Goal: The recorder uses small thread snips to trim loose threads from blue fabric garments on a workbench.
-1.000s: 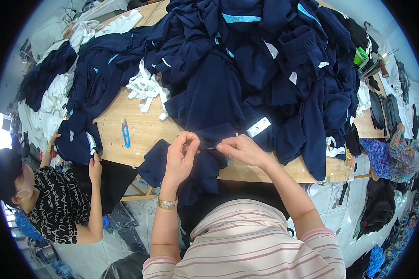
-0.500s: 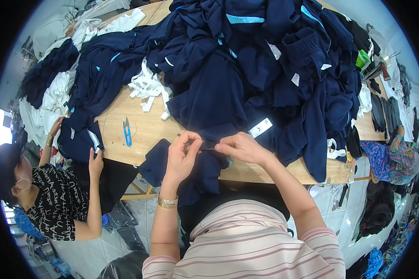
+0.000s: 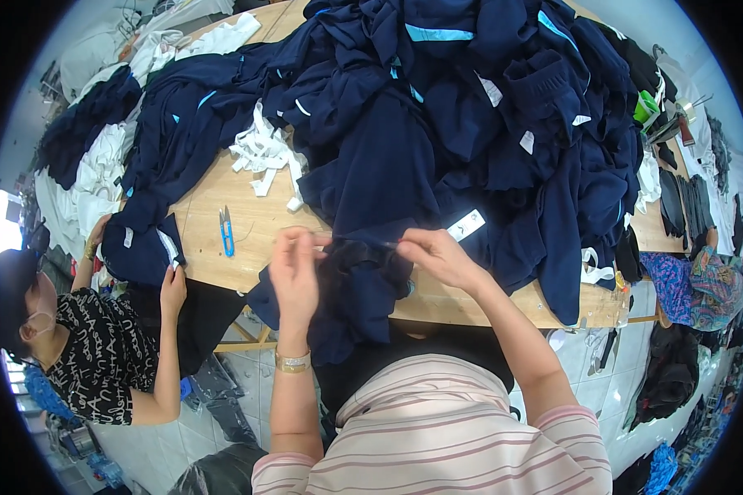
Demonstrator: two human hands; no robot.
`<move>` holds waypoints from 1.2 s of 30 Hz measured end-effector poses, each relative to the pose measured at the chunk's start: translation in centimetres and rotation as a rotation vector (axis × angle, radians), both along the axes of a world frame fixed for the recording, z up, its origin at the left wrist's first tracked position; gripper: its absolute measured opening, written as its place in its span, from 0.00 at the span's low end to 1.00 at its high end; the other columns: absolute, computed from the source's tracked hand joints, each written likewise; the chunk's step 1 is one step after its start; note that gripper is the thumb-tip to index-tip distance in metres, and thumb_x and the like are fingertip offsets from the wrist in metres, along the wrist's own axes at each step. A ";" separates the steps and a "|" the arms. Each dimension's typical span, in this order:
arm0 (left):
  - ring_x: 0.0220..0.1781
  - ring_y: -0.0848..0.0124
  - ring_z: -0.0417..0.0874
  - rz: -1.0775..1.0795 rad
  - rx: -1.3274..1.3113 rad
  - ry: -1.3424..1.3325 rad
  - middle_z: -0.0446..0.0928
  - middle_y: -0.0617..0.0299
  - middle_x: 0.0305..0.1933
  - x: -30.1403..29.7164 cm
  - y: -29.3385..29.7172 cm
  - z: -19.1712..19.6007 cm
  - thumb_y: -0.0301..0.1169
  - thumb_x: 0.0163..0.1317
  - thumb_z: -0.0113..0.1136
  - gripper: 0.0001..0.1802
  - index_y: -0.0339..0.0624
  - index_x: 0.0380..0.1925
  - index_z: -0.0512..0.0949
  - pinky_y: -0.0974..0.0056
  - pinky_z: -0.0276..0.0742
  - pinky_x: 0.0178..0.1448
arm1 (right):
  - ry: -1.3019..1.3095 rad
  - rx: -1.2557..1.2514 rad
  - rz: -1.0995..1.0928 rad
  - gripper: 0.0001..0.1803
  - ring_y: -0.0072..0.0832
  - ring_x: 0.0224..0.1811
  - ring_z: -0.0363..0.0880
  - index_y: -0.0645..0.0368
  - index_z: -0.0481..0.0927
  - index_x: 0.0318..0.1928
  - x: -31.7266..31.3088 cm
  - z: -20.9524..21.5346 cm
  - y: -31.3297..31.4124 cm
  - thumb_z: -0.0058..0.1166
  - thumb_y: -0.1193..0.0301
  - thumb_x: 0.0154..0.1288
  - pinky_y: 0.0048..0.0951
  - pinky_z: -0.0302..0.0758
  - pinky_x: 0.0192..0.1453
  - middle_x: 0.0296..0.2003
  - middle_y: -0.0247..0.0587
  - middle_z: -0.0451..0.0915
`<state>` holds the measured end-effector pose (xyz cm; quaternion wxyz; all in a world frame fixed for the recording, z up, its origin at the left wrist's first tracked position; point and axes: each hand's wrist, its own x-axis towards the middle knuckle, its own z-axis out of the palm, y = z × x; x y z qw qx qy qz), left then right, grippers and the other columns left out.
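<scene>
My left hand [image 3: 295, 268] is raised above the near table edge, blurred, its thumb and fingers closed; what they pinch is too small to name. Across from it, my right hand [image 3: 442, 257] pinches a thin, needle-like piece pointing toward the left hand. Below and between both hands lies a dark navy garment [image 3: 359, 301], partly hanging over the table edge. A white printed tag [image 3: 466, 224] rests on navy cloth just beyond my right hand. Blue-handled thread snips [image 3: 226, 233] lie on the wood left of my left hand.
A big heap of navy garments [image 3: 380, 140] covers the table's far side. White fabric strips [image 3: 262, 153] lie left of it. At the left, a co-worker [image 3: 99, 346] handles a navy garment [image 3: 140, 247]. A white strip loop [image 3: 594, 266] sits near the right table edge.
My hands have moved apart; the left shifted left and slightly up, the right slightly right and up. The snips and garment heap have stayed in place.
</scene>
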<state>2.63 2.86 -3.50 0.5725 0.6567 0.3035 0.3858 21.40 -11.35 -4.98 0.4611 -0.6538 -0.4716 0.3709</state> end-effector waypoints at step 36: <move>0.67 0.62 0.64 -0.092 -1.075 -0.591 0.66 0.56 0.65 -2.2 -1.9 -2.7 0.43 0.73 0.37 0.25 0.39 0.62 0.63 0.56 0.52 0.72 | -0.043 0.207 -0.599 0.13 0.13 0.17 0.63 0.61 0.78 0.45 -5.8 -4.0 -3.4 0.56 0.79 0.58 0.17 0.59 0.21 0.19 0.27 0.71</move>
